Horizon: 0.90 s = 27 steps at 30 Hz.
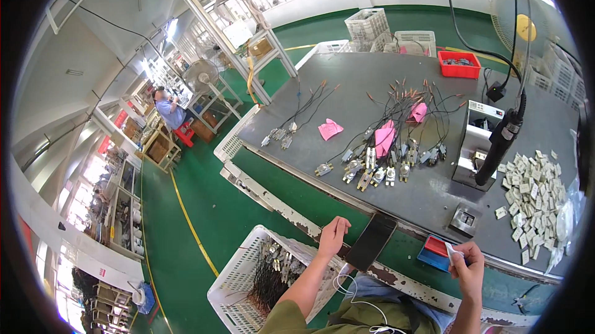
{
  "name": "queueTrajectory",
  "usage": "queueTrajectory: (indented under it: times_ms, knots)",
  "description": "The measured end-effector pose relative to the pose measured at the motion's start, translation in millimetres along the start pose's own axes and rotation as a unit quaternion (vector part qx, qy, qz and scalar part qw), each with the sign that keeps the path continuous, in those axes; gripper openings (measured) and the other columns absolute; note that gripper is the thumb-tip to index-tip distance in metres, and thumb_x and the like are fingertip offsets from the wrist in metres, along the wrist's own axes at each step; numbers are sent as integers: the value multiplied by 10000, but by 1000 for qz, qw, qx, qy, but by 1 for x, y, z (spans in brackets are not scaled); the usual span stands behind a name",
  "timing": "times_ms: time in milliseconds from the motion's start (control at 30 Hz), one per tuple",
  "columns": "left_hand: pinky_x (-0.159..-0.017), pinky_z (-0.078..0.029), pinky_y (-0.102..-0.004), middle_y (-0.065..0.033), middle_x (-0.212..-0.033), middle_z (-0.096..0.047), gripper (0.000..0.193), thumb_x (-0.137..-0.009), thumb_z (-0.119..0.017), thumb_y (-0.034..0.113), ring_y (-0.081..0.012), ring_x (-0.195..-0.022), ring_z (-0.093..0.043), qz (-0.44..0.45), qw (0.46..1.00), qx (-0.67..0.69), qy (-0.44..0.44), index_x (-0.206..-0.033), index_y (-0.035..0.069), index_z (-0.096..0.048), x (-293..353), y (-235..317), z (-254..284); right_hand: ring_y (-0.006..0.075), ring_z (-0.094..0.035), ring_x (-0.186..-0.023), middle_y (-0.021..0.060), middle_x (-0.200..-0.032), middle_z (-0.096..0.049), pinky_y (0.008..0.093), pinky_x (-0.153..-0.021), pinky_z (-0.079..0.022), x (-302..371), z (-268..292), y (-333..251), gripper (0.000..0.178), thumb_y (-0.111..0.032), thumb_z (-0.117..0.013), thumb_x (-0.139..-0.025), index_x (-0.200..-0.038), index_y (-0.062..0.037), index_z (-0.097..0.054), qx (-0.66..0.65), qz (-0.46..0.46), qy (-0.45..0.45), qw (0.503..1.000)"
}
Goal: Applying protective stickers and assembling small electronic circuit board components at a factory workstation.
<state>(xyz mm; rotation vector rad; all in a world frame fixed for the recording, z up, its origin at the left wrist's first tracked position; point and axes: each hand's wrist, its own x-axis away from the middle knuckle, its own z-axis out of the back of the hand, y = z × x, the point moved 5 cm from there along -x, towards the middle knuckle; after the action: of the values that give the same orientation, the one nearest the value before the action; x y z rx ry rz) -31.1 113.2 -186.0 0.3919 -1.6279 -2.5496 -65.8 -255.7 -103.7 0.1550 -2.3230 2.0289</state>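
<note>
My left hand (333,236) hangs over the table's near edge, fingers curled together, with nothing showing in it. Beside it lies a dark smartphone (372,241) with a white earphone cable below. My right hand (469,267) pinches a small flat white piece (452,251), whose kind I cannot make out. Just left of that hand are a small red box (436,245) and a blue box (432,260). A small metal fixture (465,220) stands farther back. Many small pale rectangular parts (534,197) are heaped at the right.
Cabled parts with metal ends (372,169) and pink scraps (330,129) spread over the grey table (266,117). A metal device (474,148) stands near a black hanging tool (496,154). A red bin (458,65) sits at the back. Left below, a white crate (232,284) holds cabled parts. A person (168,111) sits far left.
</note>
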Motion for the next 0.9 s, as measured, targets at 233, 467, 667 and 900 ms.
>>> queueTrajectory:
  times_ms: [233,467,667,900]
  knots:
    - [-547,-387,-223,-3,-634,-494,326,-984,-383,264,-71,-584,-456,-2,1000,-1,1,-850,25,-559,-1,-2,-1,46,-471,-460,12,-614,-542,166,-397,-341,0,-1,0,104,-128,-586,-862,-886,-35,-545,3,5,-9,1000]
    - [-541,-384,-224,-1,-632,-493,330,-984,-381,268,-69,-579,-449,-2,1000,-2,-1,-861,22,-564,0,0,-1,46,-478,-462,11,-618,-545,165,-398,-350,0,0,1,116,-138,-589,-860,-889,-36,-543,9,-1,-13,1000]
    - [-539,-385,-225,-3,-631,-494,336,-984,-381,273,-71,-578,-452,-4,1000,-3,1,-863,21,-567,-1,1,-1,45,-480,-464,11,-617,-544,166,-399,-354,0,-1,0,112,-133,-585,-862,-894,-35,-542,10,3,-17,1000]
    - [-541,-384,-224,0,-630,-495,321,-981,-382,258,-69,-575,-449,-6,1000,-11,4,-869,25,-573,-1,1,-1,47,-467,-459,13,-617,-543,170,-398,-341,0,-1,2,109,-132,-585,-865,-888,-34,-542,13,3,-13,1000]
